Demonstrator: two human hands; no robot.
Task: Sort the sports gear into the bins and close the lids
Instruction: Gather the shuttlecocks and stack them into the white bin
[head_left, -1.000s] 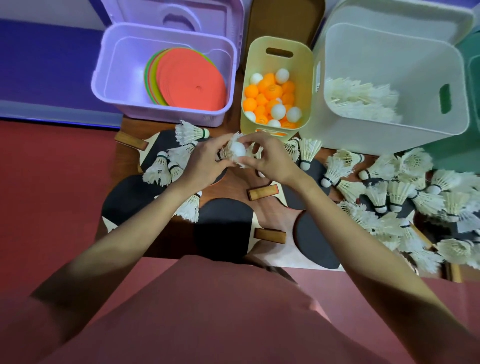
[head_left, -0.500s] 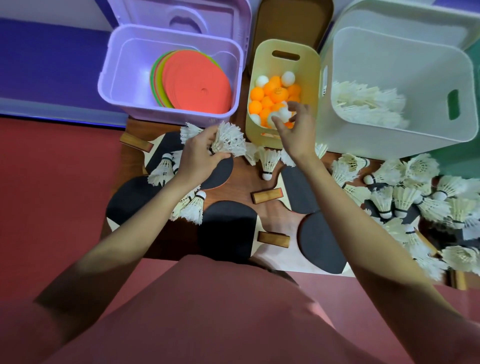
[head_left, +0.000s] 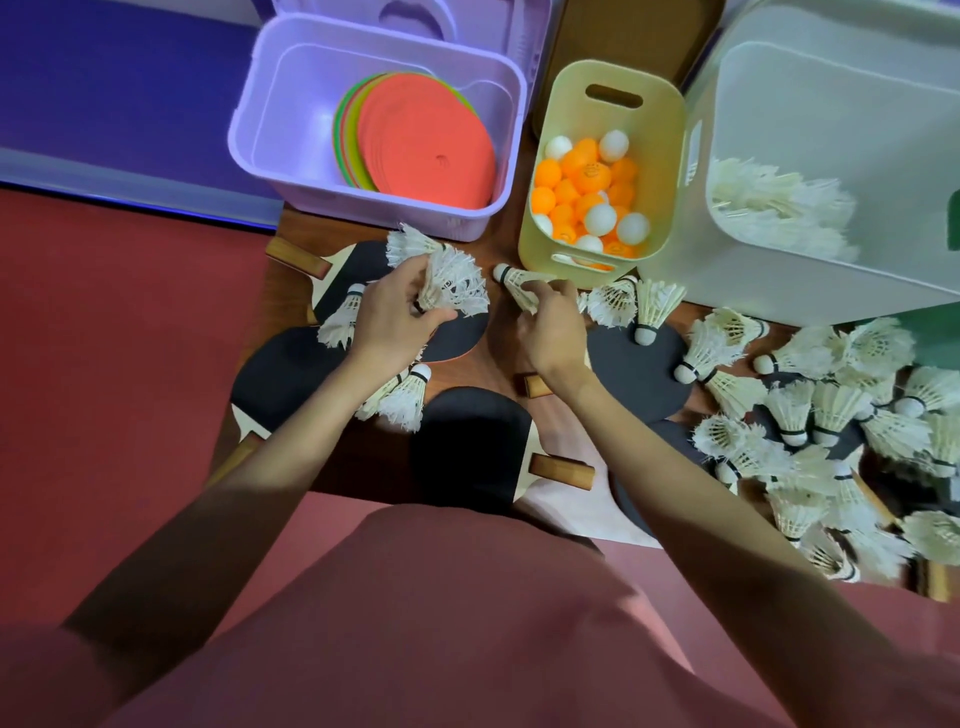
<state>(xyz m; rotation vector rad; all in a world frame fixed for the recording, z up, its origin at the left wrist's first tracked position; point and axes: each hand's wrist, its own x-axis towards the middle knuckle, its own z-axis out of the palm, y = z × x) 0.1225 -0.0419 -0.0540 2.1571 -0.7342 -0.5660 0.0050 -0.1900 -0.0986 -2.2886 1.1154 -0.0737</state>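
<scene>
White feathered shuttlecocks are being gathered off the black-rubber wooden-handled paddles, presumably for the big white plastic bin: a bunch is being gripped in the curled left hand, one shuttlecock pinched by the right hand.

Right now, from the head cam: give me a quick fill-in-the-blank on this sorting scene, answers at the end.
1. The left hand grips a bunch of ____.
2. The yellow bin holds orange and ____ balls.
3. The flat discs lie in the ____ bin.
4. The right hand holds one shuttlecock, cork end pointing toward the ____ hand.

Missing words: shuttlecocks; white; purple; left
</scene>
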